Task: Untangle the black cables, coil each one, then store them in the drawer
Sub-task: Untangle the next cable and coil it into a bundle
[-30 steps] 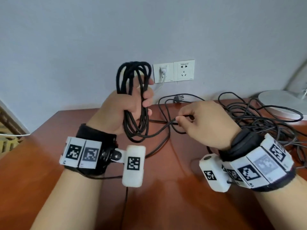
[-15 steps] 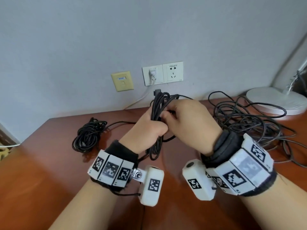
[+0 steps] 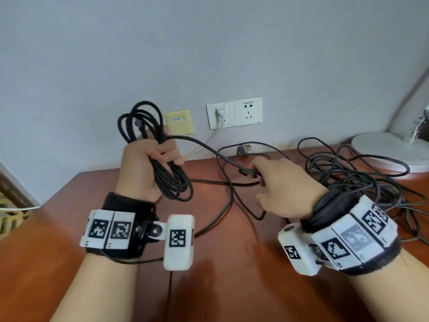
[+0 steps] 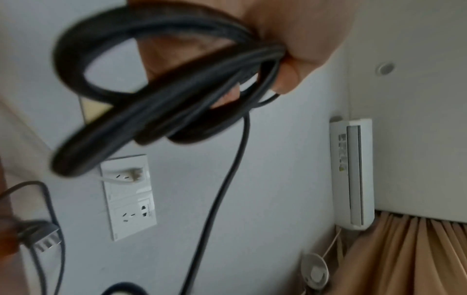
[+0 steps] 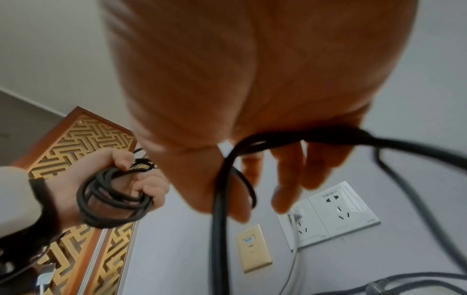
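My left hand (image 3: 160, 160) is raised over the brown table (image 3: 232, 263) and grips a coil of black cable (image 3: 173, 183), whose loops stick out above and below the fist. The left wrist view shows the same coil (image 4: 151, 103) in the curled fingers (image 4: 288, 77). A free strand (image 3: 204, 145) runs from the coil to my right hand (image 3: 261, 180), which holds it between thumb and fingers low over the table. In the right wrist view the strand (image 5: 220, 219) crosses under the fingers (image 5: 290, 179). A tangle of black cables (image 3: 362, 182) lies at the right.
A grey plug (image 3: 243, 148) lies at the table's back edge by the wall. Wall sockets (image 3: 234, 115) hold a white plug, with a yellow plate (image 3: 180, 122) to their left. A white lamp base (image 3: 390, 152) stands back right. No drawer is in view.
The hands were together at the coil; now the left hand has lifted left with it and the right hand has moved right along the free strand.
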`<act>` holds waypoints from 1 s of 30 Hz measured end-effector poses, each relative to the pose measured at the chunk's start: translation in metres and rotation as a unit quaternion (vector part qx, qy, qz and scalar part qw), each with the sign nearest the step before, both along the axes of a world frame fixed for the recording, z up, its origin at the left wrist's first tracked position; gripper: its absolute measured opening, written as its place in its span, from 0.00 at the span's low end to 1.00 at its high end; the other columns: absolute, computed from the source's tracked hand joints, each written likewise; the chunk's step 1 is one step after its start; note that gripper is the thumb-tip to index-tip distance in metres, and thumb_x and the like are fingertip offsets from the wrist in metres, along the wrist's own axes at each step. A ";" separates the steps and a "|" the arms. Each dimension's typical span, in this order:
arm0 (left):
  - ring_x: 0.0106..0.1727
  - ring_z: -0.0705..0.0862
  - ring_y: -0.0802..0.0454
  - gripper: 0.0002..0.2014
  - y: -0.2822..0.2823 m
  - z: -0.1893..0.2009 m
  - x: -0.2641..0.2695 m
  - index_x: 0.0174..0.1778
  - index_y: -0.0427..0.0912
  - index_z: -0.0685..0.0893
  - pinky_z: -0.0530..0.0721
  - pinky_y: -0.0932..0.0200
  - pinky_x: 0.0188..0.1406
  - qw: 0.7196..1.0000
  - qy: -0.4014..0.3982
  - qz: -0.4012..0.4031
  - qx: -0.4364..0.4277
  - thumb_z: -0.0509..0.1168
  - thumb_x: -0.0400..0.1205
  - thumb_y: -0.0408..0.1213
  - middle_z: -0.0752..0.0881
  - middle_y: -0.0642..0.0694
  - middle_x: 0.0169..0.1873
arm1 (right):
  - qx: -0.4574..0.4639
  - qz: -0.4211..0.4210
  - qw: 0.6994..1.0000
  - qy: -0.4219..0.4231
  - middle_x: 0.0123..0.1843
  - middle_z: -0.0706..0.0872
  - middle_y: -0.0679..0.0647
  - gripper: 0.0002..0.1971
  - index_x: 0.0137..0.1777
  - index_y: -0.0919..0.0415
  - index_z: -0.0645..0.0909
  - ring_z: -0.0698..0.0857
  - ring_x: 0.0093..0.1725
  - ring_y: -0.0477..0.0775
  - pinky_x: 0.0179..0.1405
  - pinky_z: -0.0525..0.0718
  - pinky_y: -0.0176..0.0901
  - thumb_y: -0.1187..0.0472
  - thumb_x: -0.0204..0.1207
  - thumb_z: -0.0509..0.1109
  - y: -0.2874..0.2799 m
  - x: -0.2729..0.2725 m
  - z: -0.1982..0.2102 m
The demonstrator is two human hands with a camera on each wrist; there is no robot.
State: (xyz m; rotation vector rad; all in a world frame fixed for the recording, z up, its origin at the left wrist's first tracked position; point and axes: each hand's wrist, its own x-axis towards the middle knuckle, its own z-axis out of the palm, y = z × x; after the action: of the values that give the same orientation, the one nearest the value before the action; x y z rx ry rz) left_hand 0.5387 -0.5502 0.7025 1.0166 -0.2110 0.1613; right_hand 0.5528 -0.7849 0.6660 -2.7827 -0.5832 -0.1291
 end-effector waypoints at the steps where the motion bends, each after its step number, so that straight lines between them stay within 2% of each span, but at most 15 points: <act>1: 0.23 0.62 0.57 0.26 0.006 0.001 0.000 0.33 0.45 0.82 0.68 0.63 0.27 1.000 0.002 0.014 -0.010 0.73 0.37 0.32 0.64 0.53 0.24 | -0.011 -0.001 1.000 0.008 0.60 0.79 0.50 0.26 0.69 0.48 0.67 0.72 0.61 0.56 0.62 0.71 0.51 0.56 0.70 0.67 0.000 -0.001 0.001; 4: 0.25 0.58 0.55 0.22 0.026 0.005 0.001 0.33 0.45 0.76 0.65 0.61 0.29 0.995 0.020 0.092 -0.042 0.65 0.42 0.32 0.61 0.53 0.26 | -0.015 -0.026 1.000 0.000 0.71 0.70 0.52 0.34 0.76 0.49 0.60 0.64 0.70 0.57 0.71 0.63 0.53 0.63 0.70 0.65 -0.003 0.000 0.004; 6: 0.27 0.56 0.54 0.21 0.041 0.007 -0.001 0.32 0.46 0.74 0.64 0.61 0.30 0.990 0.021 0.127 -0.063 0.64 0.42 0.32 0.59 0.53 0.27 | 0.035 -0.042 0.998 -0.012 0.72 0.70 0.56 0.32 0.77 0.52 0.62 0.68 0.71 0.61 0.71 0.67 0.54 0.67 0.72 0.62 -0.010 0.008 0.002; 8: 0.26 0.56 0.54 0.22 0.052 0.009 -0.003 0.31 0.47 0.72 0.63 0.61 0.31 0.986 0.020 0.146 -0.074 0.65 0.41 0.32 0.58 0.53 0.28 | 0.123 -0.069 0.990 0.008 0.62 0.81 0.63 0.23 0.72 0.60 0.70 0.80 0.60 0.64 0.60 0.78 0.51 0.68 0.76 0.59 -0.020 0.019 0.001; 10: 0.26 0.56 0.54 0.23 0.056 0.010 -0.004 0.32 0.47 0.70 0.62 0.61 0.31 0.984 0.029 0.162 -0.064 0.64 0.41 0.32 0.57 0.53 0.27 | 0.159 -0.094 0.982 0.031 0.48 0.85 0.61 0.14 0.64 0.64 0.75 0.83 0.47 0.62 0.44 0.76 0.45 0.66 0.80 0.58 -0.025 0.024 0.000; 11: 0.27 0.55 0.54 0.22 0.055 0.009 -0.004 0.33 0.47 0.69 0.62 0.61 0.31 0.984 0.034 0.168 -0.053 0.63 0.43 0.31 0.57 0.53 0.27 | 0.157 -0.093 0.983 0.035 0.44 0.84 0.58 0.11 0.61 0.64 0.75 0.82 0.45 0.60 0.42 0.73 0.44 0.64 0.82 0.59 -0.024 0.025 -0.001; 14: 0.27 0.54 0.54 0.15 0.037 0.005 -0.003 0.34 0.47 0.68 0.62 0.61 0.31 0.987 0.043 0.153 -0.013 0.54 0.52 0.30 0.59 0.53 0.26 | 0.149 -0.053 0.987 0.028 0.39 0.80 0.47 0.15 0.56 0.57 0.70 0.81 0.42 0.50 0.41 0.72 0.43 0.47 0.81 0.66 -0.012 0.017 -0.003; 15: 0.26 0.55 0.55 0.15 0.028 0.005 -0.002 0.33 0.48 0.67 0.61 0.62 0.31 0.990 0.046 0.136 0.004 0.54 0.52 0.31 0.59 0.53 0.25 | 0.164 -0.038 0.986 0.013 0.38 0.80 0.45 0.17 0.57 0.53 0.69 0.81 0.39 0.46 0.39 0.72 0.42 0.43 0.79 0.67 -0.007 0.015 -0.004; 17: 0.22 0.57 0.57 0.16 0.013 0.004 0.000 0.28 0.48 0.67 0.63 0.65 0.27 0.992 0.066 0.101 0.039 0.55 0.45 0.30 0.61 0.54 0.21 | 0.209 -0.027 0.976 -0.053 0.38 0.82 0.45 0.17 0.60 0.53 0.71 0.80 0.37 0.43 0.36 0.73 0.41 0.45 0.79 0.68 0.000 0.013 -0.006; 18: 0.21 0.57 0.58 0.16 0.006 0.003 0.001 0.25 0.47 0.67 0.64 0.66 0.26 0.992 0.077 0.088 0.054 0.54 0.45 0.27 0.61 0.54 0.20 | 0.219 -0.035 0.971 -0.092 0.42 0.82 0.47 0.17 0.61 0.55 0.72 0.82 0.39 0.47 0.39 0.75 0.43 0.47 0.79 0.68 0.001 0.014 -0.007; 20: 0.23 0.56 0.58 0.12 -0.006 0.002 0.001 0.25 0.46 0.68 0.64 0.65 0.25 0.990 0.093 0.080 0.074 0.50 0.51 0.25 0.59 0.53 0.22 | 0.186 -0.076 0.965 -0.170 0.56 0.80 0.56 0.23 0.67 0.58 0.72 0.82 0.53 0.59 0.51 0.78 0.48 0.51 0.76 0.72 0.003 0.014 -0.010; 22: 0.24 0.55 0.57 0.13 -0.015 0.000 0.001 0.29 0.44 0.69 0.64 0.65 0.26 0.988 0.107 0.073 0.082 0.48 0.56 0.25 0.59 0.53 0.23 | 0.149 -0.096 0.954 -0.243 0.65 0.75 0.62 0.31 0.71 0.62 0.71 0.75 0.64 0.65 0.66 0.74 0.53 0.55 0.71 0.77 0.008 0.008 -0.011; 25: 0.23 0.56 0.57 0.11 -0.024 -0.006 0.002 0.31 0.43 0.70 0.63 0.63 0.28 0.989 0.105 0.049 0.097 0.49 0.60 0.24 0.61 0.53 0.22 | 0.234 0.009 0.920 -0.315 0.69 0.74 0.62 0.32 0.73 0.66 0.72 0.72 0.70 0.61 0.74 0.68 0.46 0.68 0.67 0.76 0.024 -0.012 -0.003; 28: 0.23 0.58 0.57 0.12 -0.029 -0.012 0.003 0.31 0.42 0.72 0.64 0.61 0.30 0.991 0.071 0.021 0.112 0.51 0.57 0.25 0.61 0.51 0.24 | 0.352 0.130 0.887 -0.267 0.70 0.75 0.58 0.30 0.74 0.67 0.69 0.73 0.72 0.51 0.75 0.70 0.41 0.75 0.71 0.69 0.042 -0.027 -0.001; 30: 0.25 0.58 0.57 0.15 -0.030 -0.018 0.005 0.29 0.45 0.77 0.64 0.61 0.32 0.993 0.054 -0.023 0.107 0.51 0.57 0.23 0.61 0.50 0.27 | 0.378 0.138 0.887 -0.226 0.73 0.73 0.58 0.30 0.77 0.66 0.65 0.72 0.74 0.49 0.76 0.68 0.37 0.74 0.74 0.66 0.047 -0.023 -0.006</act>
State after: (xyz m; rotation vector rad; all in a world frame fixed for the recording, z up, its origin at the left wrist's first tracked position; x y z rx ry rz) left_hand 0.5439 -0.5804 0.6846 1.2285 -0.1541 0.0422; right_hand 0.5299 -0.7375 0.6602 -1.8843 -0.8117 -0.7757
